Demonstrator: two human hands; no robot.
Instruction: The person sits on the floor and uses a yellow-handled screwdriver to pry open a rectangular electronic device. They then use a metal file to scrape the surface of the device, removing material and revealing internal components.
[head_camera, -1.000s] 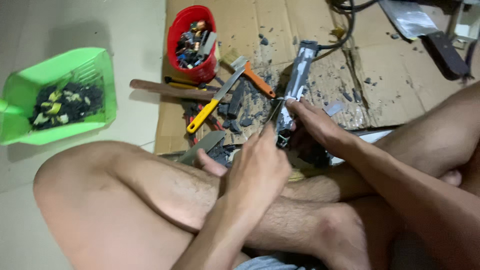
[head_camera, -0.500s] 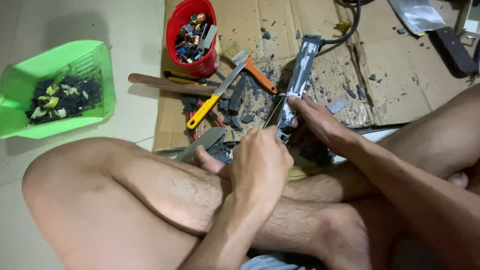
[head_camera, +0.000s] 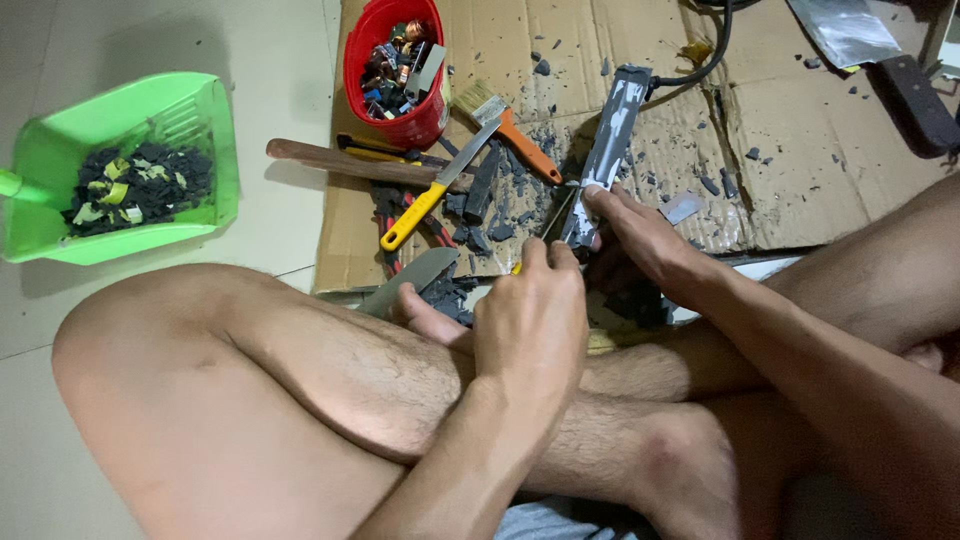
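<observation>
Far out to the left of the left hand (head_camera: 530, 320), well apart: green dustpan (head_camera: 205, 110) on the tile, loaded with black chips and a few yellow bits. Nearer, up and left of that hand: red cup (head_camera: 385, 118) full of small parts, standing on the cardboard sheet (head_camera: 800, 150); below it a brown wooden stick (head_camera: 330, 162), a yellow-handled blade (head_camera: 425, 205) and an orange-handled brush (head_camera: 515, 135), all lying among dark crumbs. Just left of the knuckles: grey flat blade (head_camera: 415, 280), resting near the knee.

Left hand clenched, fingers curled around a thin tool (head_camera: 555, 215) whose tip pokes up toward the long dark strip (head_camera: 605, 155); handle hidden in the fist, kind of tool not clear. Strip lying on the cardboard, running up and away from both hands, near end pinned beneath the right hand (head_camera: 640, 240). Right hand grasping that near end, fingertips pressed on top, just right of the left hand, the two almost touching. Farther right, well apart: black bar (head_camera: 915, 100) at the cardboard edge.
</observation>
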